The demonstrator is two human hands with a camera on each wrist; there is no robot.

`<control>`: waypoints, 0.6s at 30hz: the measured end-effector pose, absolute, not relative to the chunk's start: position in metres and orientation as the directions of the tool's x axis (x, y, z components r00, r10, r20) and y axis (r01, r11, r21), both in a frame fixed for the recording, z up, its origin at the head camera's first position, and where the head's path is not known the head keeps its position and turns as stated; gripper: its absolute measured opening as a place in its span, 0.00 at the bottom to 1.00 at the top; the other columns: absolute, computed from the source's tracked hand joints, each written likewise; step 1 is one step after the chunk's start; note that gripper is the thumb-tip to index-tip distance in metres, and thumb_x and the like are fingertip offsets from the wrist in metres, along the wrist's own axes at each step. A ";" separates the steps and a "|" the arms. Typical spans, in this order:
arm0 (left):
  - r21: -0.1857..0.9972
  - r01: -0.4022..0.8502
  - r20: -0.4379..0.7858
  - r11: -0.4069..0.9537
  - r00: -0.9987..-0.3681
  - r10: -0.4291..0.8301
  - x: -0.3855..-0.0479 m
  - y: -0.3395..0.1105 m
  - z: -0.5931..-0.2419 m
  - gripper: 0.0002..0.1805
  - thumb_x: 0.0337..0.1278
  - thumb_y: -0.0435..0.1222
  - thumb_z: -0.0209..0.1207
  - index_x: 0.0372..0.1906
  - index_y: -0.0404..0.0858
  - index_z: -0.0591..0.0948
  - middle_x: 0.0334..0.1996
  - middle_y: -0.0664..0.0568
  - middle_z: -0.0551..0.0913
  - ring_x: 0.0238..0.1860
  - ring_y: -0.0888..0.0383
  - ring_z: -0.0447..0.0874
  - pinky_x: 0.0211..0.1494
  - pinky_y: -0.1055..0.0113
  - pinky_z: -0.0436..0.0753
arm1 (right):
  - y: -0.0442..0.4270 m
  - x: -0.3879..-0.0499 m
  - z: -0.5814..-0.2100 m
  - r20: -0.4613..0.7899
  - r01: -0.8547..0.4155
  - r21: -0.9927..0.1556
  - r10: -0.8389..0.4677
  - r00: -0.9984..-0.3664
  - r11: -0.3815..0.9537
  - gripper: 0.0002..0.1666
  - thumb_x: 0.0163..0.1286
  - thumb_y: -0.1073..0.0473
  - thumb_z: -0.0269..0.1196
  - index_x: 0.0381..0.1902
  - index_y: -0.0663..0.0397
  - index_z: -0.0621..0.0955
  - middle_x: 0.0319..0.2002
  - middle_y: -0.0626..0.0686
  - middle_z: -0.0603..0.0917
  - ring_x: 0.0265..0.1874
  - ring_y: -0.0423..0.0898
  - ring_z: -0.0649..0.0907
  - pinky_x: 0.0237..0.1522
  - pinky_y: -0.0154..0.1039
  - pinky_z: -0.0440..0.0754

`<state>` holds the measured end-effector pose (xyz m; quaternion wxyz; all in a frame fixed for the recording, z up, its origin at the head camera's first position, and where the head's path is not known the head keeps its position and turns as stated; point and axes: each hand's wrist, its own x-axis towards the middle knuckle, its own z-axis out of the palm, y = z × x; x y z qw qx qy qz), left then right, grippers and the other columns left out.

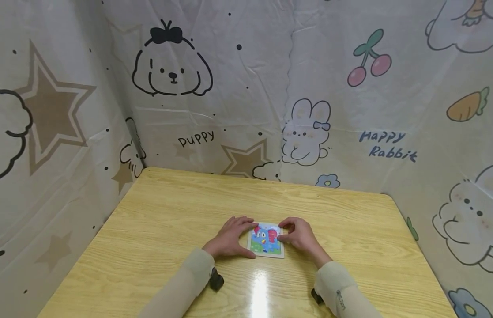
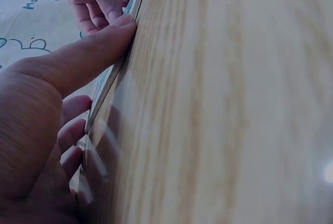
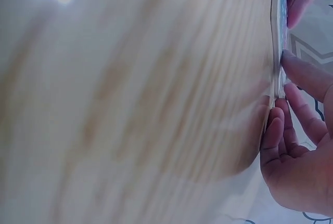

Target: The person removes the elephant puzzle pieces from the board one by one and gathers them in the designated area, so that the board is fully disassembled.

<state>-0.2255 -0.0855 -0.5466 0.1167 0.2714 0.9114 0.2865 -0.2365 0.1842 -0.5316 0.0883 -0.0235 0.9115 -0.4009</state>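
A small square picture puzzle (image 1: 265, 240) lies flat on the table, showing a blue elephant with pink ears inside a pale wooden frame. My left hand (image 1: 232, 237) holds it from the left, with the thumb at the near edge and the fingertips by the far left corner. On the other side, my right hand (image 1: 299, 234) grips the right border between thumb and index finger, its other fingers curled. The left wrist view shows the left thumb (image 2: 93, 52) against the frame's edge. In the right wrist view the right thumb (image 3: 307, 76) touches the puzzle's upper face.
The light wooden table (image 1: 171, 207) carries a bright reflection near its front. A cloth printed with cartoon animals (image 1: 246, 88) hangs behind and along both sides. Dark wrist-worn devices sit under both sleeves, such as the left one (image 1: 216, 280).
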 end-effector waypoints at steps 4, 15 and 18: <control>0.588 0.428 -0.057 0.686 -0.824 0.563 -0.226 -0.087 -0.548 0.53 0.47 0.62 0.74 0.79 0.52 0.67 0.80 0.53 0.64 0.82 0.49 0.53 0.86 0.48 0.41 | 0.183 -0.237 -0.531 -0.149 0.037 -0.738 -0.109 -0.983 0.674 0.17 0.57 0.64 0.79 0.44 0.53 0.87 0.40 0.52 0.82 0.38 0.48 0.75 0.41 0.39 0.73; 0.590 0.422 -0.065 0.689 -0.825 0.561 -0.225 -0.086 -0.548 0.53 0.48 0.62 0.74 0.79 0.52 0.67 0.80 0.53 0.64 0.83 0.47 0.52 0.86 0.45 0.42 | 0.182 -0.236 -0.530 -0.154 0.033 -0.748 -0.125 -0.980 0.663 0.15 0.60 0.64 0.77 0.45 0.54 0.87 0.41 0.53 0.82 0.38 0.48 0.75 0.42 0.39 0.74; 0.596 0.426 -0.057 0.681 -0.823 0.565 -0.225 -0.086 -0.549 0.53 0.48 0.62 0.74 0.79 0.52 0.67 0.80 0.52 0.63 0.83 0.46 0.52 0.85 0.44 0.41 | 0.182 -0.235 -0.530 -0.152 0.028 -0.729 -0.123 -0.981 0.684 0.16 0.60 0.63 0.78 0.45 0.53 0.87 0.43 0.53 0.82 0.39 0.49 0.75 0.42 0.39 0.73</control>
